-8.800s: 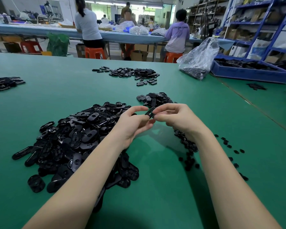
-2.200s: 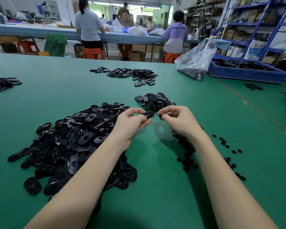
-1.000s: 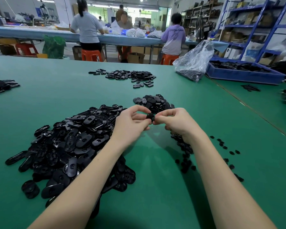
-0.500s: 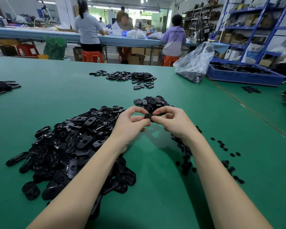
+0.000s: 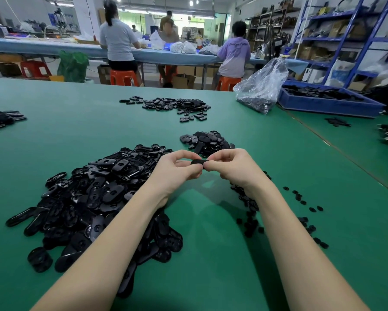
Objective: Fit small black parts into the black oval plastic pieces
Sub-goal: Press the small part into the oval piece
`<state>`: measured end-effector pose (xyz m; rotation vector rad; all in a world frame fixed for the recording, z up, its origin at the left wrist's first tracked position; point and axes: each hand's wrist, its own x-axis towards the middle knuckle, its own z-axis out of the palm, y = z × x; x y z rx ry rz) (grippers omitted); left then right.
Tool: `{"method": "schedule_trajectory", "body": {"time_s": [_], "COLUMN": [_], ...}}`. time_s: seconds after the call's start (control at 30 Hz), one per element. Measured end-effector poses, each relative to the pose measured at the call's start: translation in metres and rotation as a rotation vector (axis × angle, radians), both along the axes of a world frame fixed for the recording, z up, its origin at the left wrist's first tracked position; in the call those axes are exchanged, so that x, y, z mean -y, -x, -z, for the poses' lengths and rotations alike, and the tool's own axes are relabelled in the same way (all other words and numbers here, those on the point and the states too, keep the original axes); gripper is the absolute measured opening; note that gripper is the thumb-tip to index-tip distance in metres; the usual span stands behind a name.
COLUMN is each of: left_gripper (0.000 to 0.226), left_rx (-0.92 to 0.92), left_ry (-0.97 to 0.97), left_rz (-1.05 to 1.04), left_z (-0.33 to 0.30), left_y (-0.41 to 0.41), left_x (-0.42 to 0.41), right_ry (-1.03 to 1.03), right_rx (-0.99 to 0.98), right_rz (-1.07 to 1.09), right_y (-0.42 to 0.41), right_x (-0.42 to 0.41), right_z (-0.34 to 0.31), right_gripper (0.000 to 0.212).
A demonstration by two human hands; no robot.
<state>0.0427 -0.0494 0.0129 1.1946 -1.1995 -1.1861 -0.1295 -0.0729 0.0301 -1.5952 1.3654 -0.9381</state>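
Our left hand (image 5: 177,170) and right hand (image 5: 231,168) meet above the table (image 5: 211,254), each pinching one end of an oval piece (image 5: 198,162) whose long axis runs left to right between them. We cannot tell whether the small part is seated. Loose ovals (image 5: 94,198) lie left, small parts (image 5: 251,212) right.

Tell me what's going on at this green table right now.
A person is assembling small plastic parts by hand. The left hand and the right hand together pinch one black oval piece above the green table. A big pile of oval pieces lies to the left, and small black parts are scattered to the right.
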Motion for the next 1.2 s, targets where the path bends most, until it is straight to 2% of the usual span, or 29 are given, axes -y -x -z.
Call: {"method": "schedule_trajectory", "body": {"time_s": [0.23,0.7,0.8,0.93,1.03,1.2], "left_gripper": [0.016,0.014,0.015,0.02,0.019,0.008], "left_rx": [-0.028,0.138,0.037,-0.067,-0.103,-0.009], "left_ry": [-0.004,0.004,0.016,-0.041,-0.067,-0.031], "left_rz": [-0.008,-0.113,-0.106,-0.106,-0.124,-0.19], "left_z": [0.001,0.01,0.009,0.012,0.012,0.012], "left_y": [-0.001,0.002,-0.002,-0.005,-0.006,-0.013], "left_x": [0.0,0.003,0.005,0.008,0.011,0.018], "right_ry": [0.044,0.164,0.243,0.357,0.393,0.335], "right_rx": [-0.042,-0.115,-0.07,-0.213,-0.27,-0.3], "right_rz": [0.016,0.001,-0.036,-0.085,-0.008,0.308], "right_y": [-0.001,-0.005,-0.002,0.0,-0.003,-0.006], "right_x": [0.004,0.002,0.001,0.003,0.009,0.037], "right_z": [0.006,0.015,0.015,0.014,0.016,0.017], "right_gripper": [0.011,0.016,0.013,0.018,0.015,0.012]}}
